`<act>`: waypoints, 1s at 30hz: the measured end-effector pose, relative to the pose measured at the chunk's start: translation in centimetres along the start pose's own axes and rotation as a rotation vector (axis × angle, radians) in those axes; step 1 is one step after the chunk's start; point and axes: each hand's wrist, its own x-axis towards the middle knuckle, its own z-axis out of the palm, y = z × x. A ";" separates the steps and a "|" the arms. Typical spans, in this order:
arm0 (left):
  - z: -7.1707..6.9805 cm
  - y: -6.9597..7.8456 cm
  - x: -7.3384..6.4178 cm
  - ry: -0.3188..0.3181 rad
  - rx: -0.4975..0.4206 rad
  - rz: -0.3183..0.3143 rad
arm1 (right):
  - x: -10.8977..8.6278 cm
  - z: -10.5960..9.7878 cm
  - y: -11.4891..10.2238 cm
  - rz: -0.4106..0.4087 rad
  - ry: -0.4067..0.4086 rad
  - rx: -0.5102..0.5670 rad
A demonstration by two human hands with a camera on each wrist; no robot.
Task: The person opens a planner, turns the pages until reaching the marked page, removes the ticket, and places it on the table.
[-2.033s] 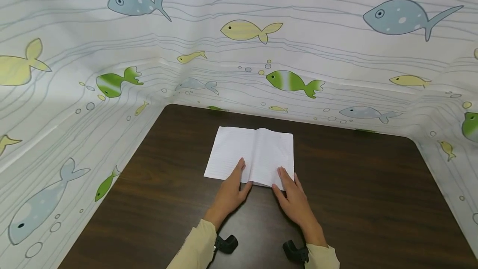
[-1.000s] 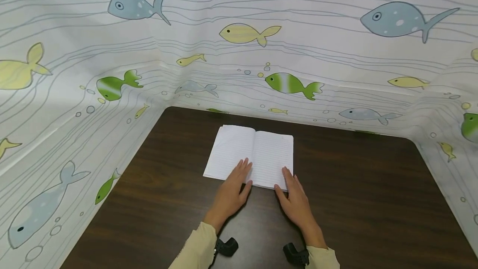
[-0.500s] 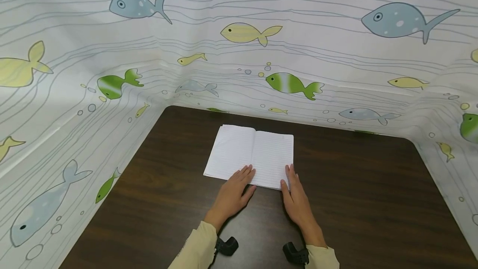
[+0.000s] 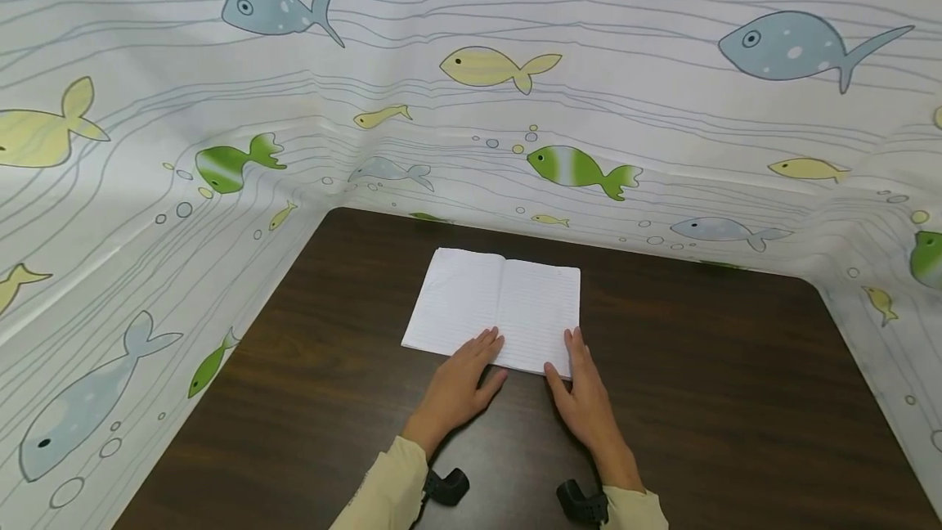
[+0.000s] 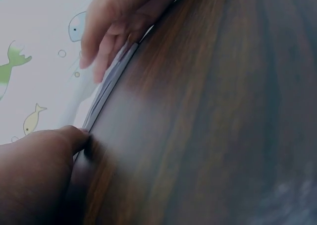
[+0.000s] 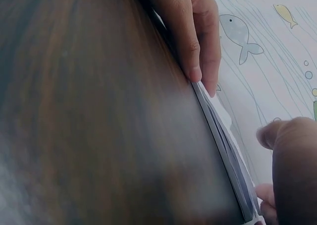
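An open notebook (image 4: 471, 293) with white ruled pages lies on the dark wooden table. My left hand (image 4: 456, 391) rests with straight fingers on its near edge beside the centre fold. My right hand (image 4: 589, 411) is at the near right corner, its fingers reaching along the right edge of the page. Seen low from the left wrist, the notebook's near edge (image 5: 106, 93) shows a thin stack of pages, with the left thumb tip at it. In the right wrist view the right thumb (image 6: 270, 134) stands above the page, with other fingertips lower at the corner.
The brown table (image 4: 736, 399) extends around the notebook. White sheeting (image 4: 633, 113) printed with fish rises at its back, left and right edges. A black wrist camera (image 4: 447, 487) sits by the left cuff, another black camera (image 4: 581, 501) by the right.
The right hand has shifted right, from on the page to the notebook's right edge. The left hand has slid slightly right and nearer, and its fingers lie flatter. The pages have settled flatter.
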 end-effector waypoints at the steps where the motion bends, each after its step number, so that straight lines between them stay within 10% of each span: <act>1: 0.0 0.0 0.0 0.000 -0.002 -0.001 | 0.0 0.0 0.0 0.006 -0.001 -0.007; 16: 0.8 -0.3 0.6 0.223 -0.198 -0.041 | 0.5 0.4 0.0 -0.078 -0.044 -0.118; 30: 0.9 -0.5 0.5 0.281 -0.213 -0.074 | 0.4 0.6 0.2 -0.130 -0.026 -0.110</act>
